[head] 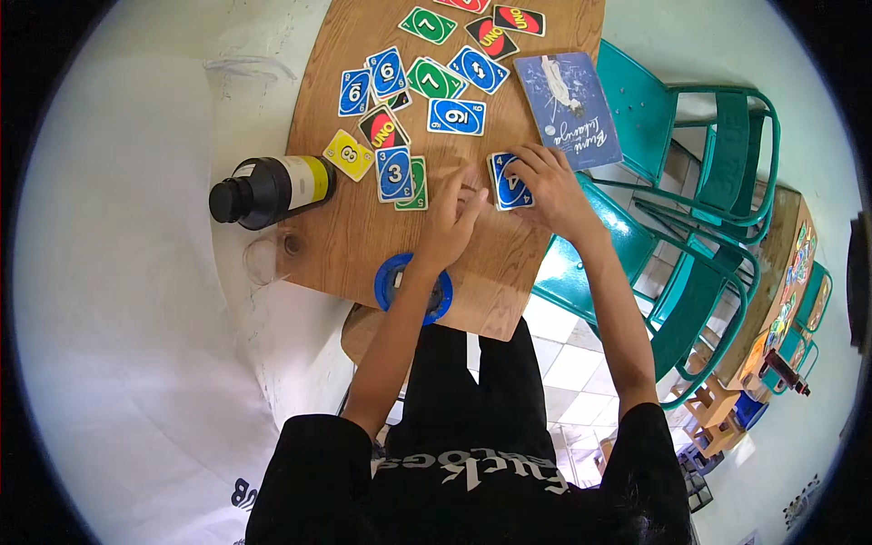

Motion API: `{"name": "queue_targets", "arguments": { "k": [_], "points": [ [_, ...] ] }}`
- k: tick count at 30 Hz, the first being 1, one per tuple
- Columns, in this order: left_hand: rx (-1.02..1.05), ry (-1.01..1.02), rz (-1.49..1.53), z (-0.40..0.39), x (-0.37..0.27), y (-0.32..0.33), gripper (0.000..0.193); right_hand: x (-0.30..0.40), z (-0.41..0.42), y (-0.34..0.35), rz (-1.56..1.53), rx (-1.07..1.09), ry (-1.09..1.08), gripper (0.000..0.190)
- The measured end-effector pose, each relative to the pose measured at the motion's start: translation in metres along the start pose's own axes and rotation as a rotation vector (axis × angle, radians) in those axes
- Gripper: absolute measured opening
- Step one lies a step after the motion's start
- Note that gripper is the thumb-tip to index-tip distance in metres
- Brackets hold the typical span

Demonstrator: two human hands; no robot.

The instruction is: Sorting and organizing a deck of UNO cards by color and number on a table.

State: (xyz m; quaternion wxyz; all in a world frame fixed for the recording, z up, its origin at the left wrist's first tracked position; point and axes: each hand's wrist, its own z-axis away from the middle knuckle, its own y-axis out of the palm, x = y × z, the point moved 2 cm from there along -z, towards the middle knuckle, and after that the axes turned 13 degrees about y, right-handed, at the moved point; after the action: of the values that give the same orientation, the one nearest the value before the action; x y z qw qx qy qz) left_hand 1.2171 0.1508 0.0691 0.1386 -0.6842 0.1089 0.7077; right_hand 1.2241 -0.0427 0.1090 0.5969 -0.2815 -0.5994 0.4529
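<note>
On a wooden table point(340, 259) lie several loose UNO cards. My right hand point(545, 180) rests its fingers on a small stack of cards topped by a blue 4 point(507, 187); whether it grips them is unclear. My left hand point(453, 214) is just left of that stack, slightly blurred, fingers apart, with no card seen in it. Left of it a blue 3 card point(394, 175) overlaps a green 5 card point(419, 184). Farther up are a blue 9 or 6 card point(456, 117), a green 7 card point(432, 80), a blue reverse card point(479, 69) and a yellow 8 card point(348, 155).
A dark bottle point(262, 191) stands at the left edge near a clear glass point(269, 257). A blue round ashtray-like dish point(381, 286) sits under my left forearm. A blue book point(569, 109) lies at the right edge, beside green metal chairs point(633, 116).
</note>
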Motion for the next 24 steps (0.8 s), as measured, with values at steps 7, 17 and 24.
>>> {"name": "queue_targets", "arguments": {
  "k": [7, 17, 24],
  "points": [
    [-0.007, 0.234, -0.51, -0.013, -0.008, 0.016, 0.032, -0.008, -0.001, 0.012, 0.009, 0.017, 0.004, 0.052],
    [-0.089, 0.137, -0.525, -0.017, 0.007, 0.027, 0.028, -0.006, 0.002, 0.018, -0.024, 0.007, -0.017, 0.055],
    [-0.085, 0.131, -0.584, -0.016, 0.01, 0.026, 0.031, -0.004, -0.001, 0.019, -0.028, 0.015, -0.025, 0.058]
  ]
}}
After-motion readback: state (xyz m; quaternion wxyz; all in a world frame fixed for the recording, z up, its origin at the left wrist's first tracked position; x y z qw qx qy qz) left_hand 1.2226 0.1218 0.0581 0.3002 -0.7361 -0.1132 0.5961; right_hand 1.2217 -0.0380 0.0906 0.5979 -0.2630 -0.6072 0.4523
